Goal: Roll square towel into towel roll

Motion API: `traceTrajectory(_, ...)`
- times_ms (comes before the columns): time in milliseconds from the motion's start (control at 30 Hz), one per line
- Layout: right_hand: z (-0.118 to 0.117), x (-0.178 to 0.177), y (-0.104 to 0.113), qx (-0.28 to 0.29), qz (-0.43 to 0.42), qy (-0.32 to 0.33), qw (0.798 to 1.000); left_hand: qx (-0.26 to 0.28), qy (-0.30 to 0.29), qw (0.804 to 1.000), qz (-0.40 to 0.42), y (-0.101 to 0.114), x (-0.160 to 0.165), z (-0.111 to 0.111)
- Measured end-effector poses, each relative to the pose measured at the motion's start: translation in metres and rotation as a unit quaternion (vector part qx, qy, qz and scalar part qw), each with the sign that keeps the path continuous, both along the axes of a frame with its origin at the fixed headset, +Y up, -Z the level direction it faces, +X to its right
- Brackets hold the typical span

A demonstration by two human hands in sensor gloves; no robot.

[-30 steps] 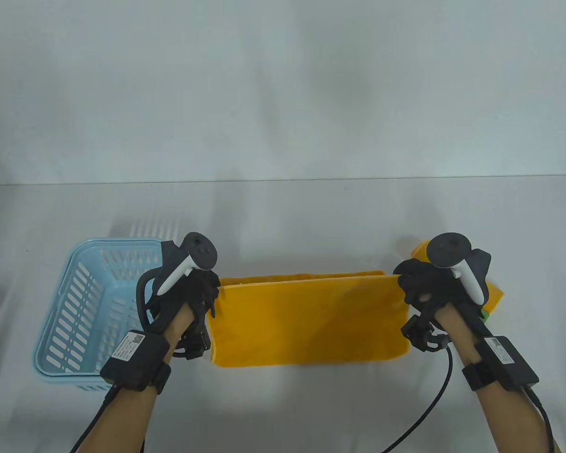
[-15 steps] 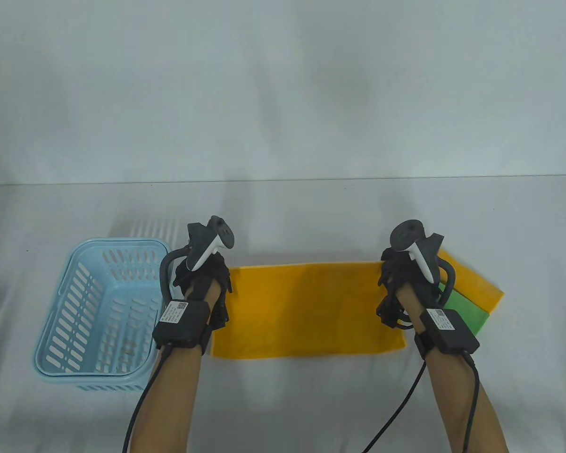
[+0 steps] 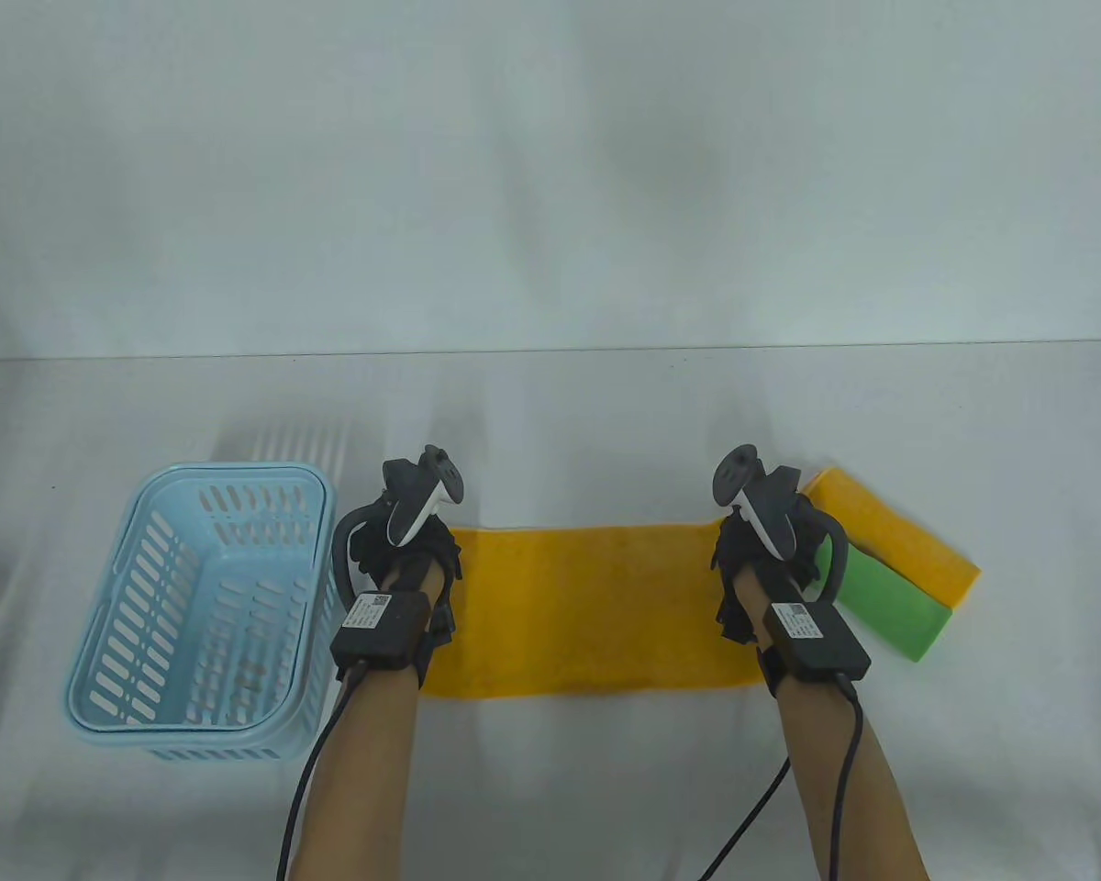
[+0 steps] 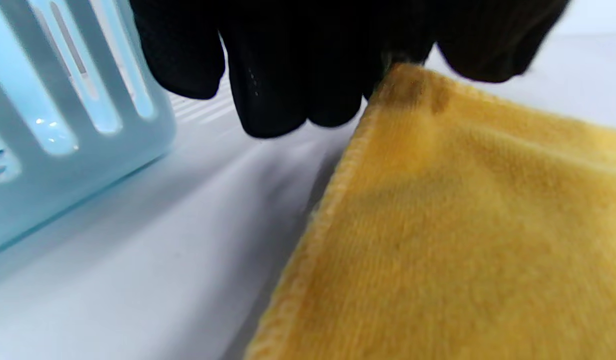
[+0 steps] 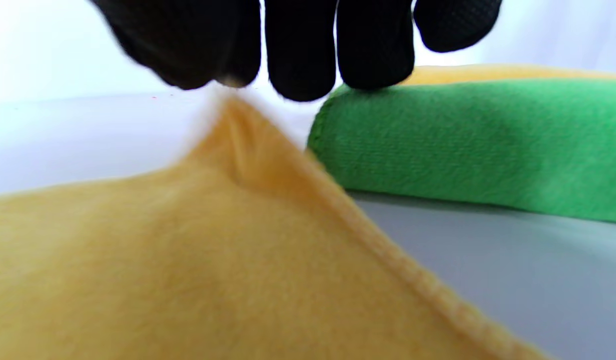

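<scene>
Yellow terry, the square towel (image 3: 596, 610) now lies flat across the lower middle of the table view, where a second ago its far edge was lifted and doubled toward the person — it looks spread and ready for rolling. The left hand (image 3: 402, 551) and right hand (image 3: 754, 560) have moved forward and inward, each pinching a far corner between closed fingertips. The blue basket (image 3: 110, 633), green roll (image 3: 885, 606) and yellow roll (image 3: 895, 532) stay put.
</scene>
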State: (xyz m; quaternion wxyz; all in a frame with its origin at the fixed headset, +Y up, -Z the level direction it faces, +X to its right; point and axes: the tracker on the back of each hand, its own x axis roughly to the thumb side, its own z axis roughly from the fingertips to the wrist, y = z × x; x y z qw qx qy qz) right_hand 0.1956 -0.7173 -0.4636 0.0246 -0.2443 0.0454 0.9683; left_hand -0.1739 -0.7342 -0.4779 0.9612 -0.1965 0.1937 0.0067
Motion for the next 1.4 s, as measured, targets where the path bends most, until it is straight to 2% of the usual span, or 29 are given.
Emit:
traceTrajectory(167, 0.004, 0.007, 0.008, 0.0, -0.003, -0.009, 1.0, 0.006, -0.001, 1.0, 0.022, 0.003, 0.001, 0.003)
traceTrajectory(333, 0.014, 0.016, 0.019, 0.006, -0.028, -0.007, 1.0, 0.02, -0.02, 0.999, 0.023, 0.016, 0.01, 0.011)
traceTrajectory(500, 0.028, 0.023, 0.03, 0.018, -0.057, 0.012, 0.998, 0.034, -0.049, 0.997, 0.044, 0.035, 0.02, 0.029)
traceTrajectory(667, 0.046, 0.02, 0.046, 0.032, -0.076, 0.047, 0.996, 0.066, -0.093, 0.991, 0.075, 0.057, 0.027, 0.055)
traceTrajectory(833, 0.073, 0.003, 0.061, 0.055, -0.106, 0.127, 0.985, 0.117, -0.149, 0.978, 0.092, 0.083, 0.024, 0.092)
traceTrajectory(1000, 0.095, -0.02, 0.064, 0.062, -0.116, 0.185, 0.974, 0.163, -0.177, 0.965, 0.105, 0.099, 0.014, 0.125)
traceTrajectory(1233, 0.118, -0.062, 0.06, 0.057, -0.12, 0.262, 0.956, 0.21, -0.204, 0.948, 0.126, 0.101, 0.005, 0.163)
traceTrajectory(1400, 0.126, -0.094, 0.054, 0.044, -0.125, 0.298, 0.945, 0.239, -0.211, 0.939, 0.13, 0.107, -0.001, 0.177)
